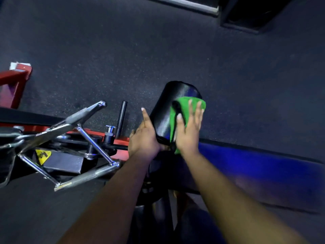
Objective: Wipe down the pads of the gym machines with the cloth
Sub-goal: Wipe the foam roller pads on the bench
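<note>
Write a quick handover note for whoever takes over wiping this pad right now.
Left hand: open, flat against the left side of the black roller pad, steadying it.
Right hand: fingers spread, pressing the green cloth onto the pad's right side.
Done: cannot tell how much has been wiped.
Left: go around the rest of this pad, then the other pads.

The glossy black vinyl roller pad (165, 110) carried a bright green cloth (188, 106). The rubber floor (109, 50) was dark grey, finely speckled white. The machine frame (12, 85) was red, with a yellow triangular warning sticker (42, 156).
</note>
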Motion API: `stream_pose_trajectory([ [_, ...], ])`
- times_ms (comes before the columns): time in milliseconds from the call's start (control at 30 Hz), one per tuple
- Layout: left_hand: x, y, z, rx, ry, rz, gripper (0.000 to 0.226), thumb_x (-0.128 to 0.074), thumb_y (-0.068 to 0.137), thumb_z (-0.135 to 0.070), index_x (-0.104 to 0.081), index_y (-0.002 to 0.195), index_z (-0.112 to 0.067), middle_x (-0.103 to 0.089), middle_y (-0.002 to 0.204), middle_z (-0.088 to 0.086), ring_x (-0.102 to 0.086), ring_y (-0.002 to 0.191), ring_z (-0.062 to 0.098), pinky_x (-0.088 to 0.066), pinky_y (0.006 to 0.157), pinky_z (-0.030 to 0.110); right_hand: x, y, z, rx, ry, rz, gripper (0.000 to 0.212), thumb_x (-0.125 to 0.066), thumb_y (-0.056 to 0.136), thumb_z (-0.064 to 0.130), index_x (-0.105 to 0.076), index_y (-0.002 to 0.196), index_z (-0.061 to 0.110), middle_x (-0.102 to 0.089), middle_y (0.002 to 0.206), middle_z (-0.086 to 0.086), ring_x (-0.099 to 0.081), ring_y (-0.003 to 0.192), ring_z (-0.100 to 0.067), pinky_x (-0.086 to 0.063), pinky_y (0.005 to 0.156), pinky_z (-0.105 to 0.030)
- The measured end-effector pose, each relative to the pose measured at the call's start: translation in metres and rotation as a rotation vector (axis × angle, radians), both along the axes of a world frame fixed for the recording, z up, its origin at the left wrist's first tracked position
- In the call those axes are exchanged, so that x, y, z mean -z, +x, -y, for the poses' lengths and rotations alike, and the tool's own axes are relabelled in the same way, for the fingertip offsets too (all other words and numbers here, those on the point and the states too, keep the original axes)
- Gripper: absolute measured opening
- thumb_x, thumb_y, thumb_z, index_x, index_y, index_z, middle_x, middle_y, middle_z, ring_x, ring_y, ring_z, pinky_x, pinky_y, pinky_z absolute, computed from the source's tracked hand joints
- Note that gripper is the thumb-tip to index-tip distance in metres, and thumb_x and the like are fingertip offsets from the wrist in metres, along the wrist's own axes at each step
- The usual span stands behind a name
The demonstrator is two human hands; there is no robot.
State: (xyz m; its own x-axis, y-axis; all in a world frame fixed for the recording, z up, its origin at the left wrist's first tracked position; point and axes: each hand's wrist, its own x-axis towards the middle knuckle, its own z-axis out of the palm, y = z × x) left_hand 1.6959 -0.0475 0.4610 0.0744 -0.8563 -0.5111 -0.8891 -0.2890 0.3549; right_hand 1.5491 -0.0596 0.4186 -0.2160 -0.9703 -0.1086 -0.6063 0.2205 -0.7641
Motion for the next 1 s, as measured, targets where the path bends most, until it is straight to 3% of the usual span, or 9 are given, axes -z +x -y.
stream_pose_trajectory([
  [100,0.002,0.0,0.0,-0.035,0.012,-0.038,0.173,-0.095,0.042,-0.062,0.026,0.156,-0.017,-0.046,0.156,0.005,-0.054,0.134,0.029,-0.044,0.107,0.045,0.023,-0.032,0.077,0.448,0.103,0.338,0.058,-0.045,0.104,0.055,-0.041,0.154,0.027,-0.06,0.119,-0.009,-0.059,0.11,-0.011,-0.043,0.099,-0.029],
  [167,0.003,0.001,0.0,-0.039,0.015,-0.036,0.174,-0.096,0.04,-0.063,0.027,0.156,-0.019,-0.043,0.158,0.004,-0.052,0.136,0.029,-0.044,0.109,0.046,0.026,-0.041,0.091,0.521,0.2,0.424,0.054,-0.048,0.105,0.05,-0.048,0.147,0.016,-0.055,0.086,0.002,-0.054,0.074,-0.001,-0.044,0.077,-0.02],
  [267,-0.003,-0.001,0.001,-0.028,0.003,-0.025,0.17,-0.097,0.044,-0.057,0.024,0.157,-0.016,-0.044,0.157,0.005,-0.051,0.137,0.027,-0.043,0.11,0.047,0.019,-0.013,0.024,0.503,0.221,0.536,0.076,-0.048,0.097,0.066,-0.037,0.155,0.018,-0.057,0.137,-0.001,-0.054,0.126,-0.013,-0.037,0.113,-0.03],
  [333,-0.002,-0.002,0.001,-0.01,0.004,-0.004,0.163,-0.096,0.052,-0.048,0.024,0.157,-0.013,-0.047,0.154,0.009,-0.051,0.137,0.027,-0.041,0.111,0.047,0.019,0.01,-0.039,0.441,0.304,0.569,0.064,-0.044,0.105,0.053,-0.032,0.158,0.02,-0.046,0.156,-0.003,-0.041,0.144,-0.019,-0.029,0.122,-0.036],
  [433,0.0,-0.003,-0.001,-0.008,0.007,0.01,0.162,-0.095,0.053,-0.047,0.025,0.156,-0.012,-0.049,0.153,0.011,-0.052,0.136,0.027,-0.041,0.111,0.048,0.01,0.006,-0.028,0.384,0.214,0.451,0.066,-0.041,0.101,0.062,-0.038,0.154,0.023,-0.05,0.148,-0.006,-0.042,0.143,-0.025,-0.027,0.123,-0.044],
  [633,-0.012,-0.002,-0.003,-0.047,0.068,-0.055,0.17,-0.096,0.049,-0.058,0.031,0.154,-0.015,-0.04,0.16,0.009,-0.04,0.146,0.026,-0.022,0.123,0.052,-0.018,-0.008,0.051,0.214,0.16,0.055,0.066,-0.039,0.108,0.044,-0.008,0.163,0.03,-0.009,0.171,-0.007,-0.017,0.154,-0.03,-0.019,0.12,-0.044],
  [833,-0.052,-0.013,-0.026,0.015,0.064,-0.067,0.147,-0.088,0.067,-0.054,0.016,0.159,-0.009,0.012,0.171,0.009,0.006,0.158,0.02,-0.002,0.126,0.055,-0.03,-0.066,-0.075,-0.262,0.307,0.166,0.058,-0.055,0.101,0.032,-0.042,0.154,0.012,-0.042,0.148,-0.018,-0.043,0.14,-0.028,-0.017,0.11,-0.005],
  [933,-0.091,-0.035,-0.052,-0.137,-0.046,-0.193,0.122,-0.075,0.081,-0.061,0.0,0.162,-0.008,0.002,0.171,0.011,-0.002,0.158,0.02,-0.008,0.127,0.051,-0.078,-0.089,-0.076,-0.213,0.264,0.194,0.063,-0.062,0.1,0.029,-0.036,0.157,0.021,-0.042,0.147,-0.012,-0.041,0.136,-0.015,-0.019,0.107,-0.008],
  [1000,-0.118,-0.051,-0.07,-0.322,-0.051,-0.473,0.098,-0.068,0.086,-0.064,-0.027,0.16,-0.014,-0.031,0.165,0.01,-0.029,0.152,0.017,-0.024,0.125,0.046,-0.108,-0.09,-0.077,-0.263,0.201,0.222,0.073,-0.064,0.094,0.04,-0.033,0.158,0.021,-0.04,0.149,-0.013,-0.039,0.14,-0.02,-0.019,0.11,-0.011],
])
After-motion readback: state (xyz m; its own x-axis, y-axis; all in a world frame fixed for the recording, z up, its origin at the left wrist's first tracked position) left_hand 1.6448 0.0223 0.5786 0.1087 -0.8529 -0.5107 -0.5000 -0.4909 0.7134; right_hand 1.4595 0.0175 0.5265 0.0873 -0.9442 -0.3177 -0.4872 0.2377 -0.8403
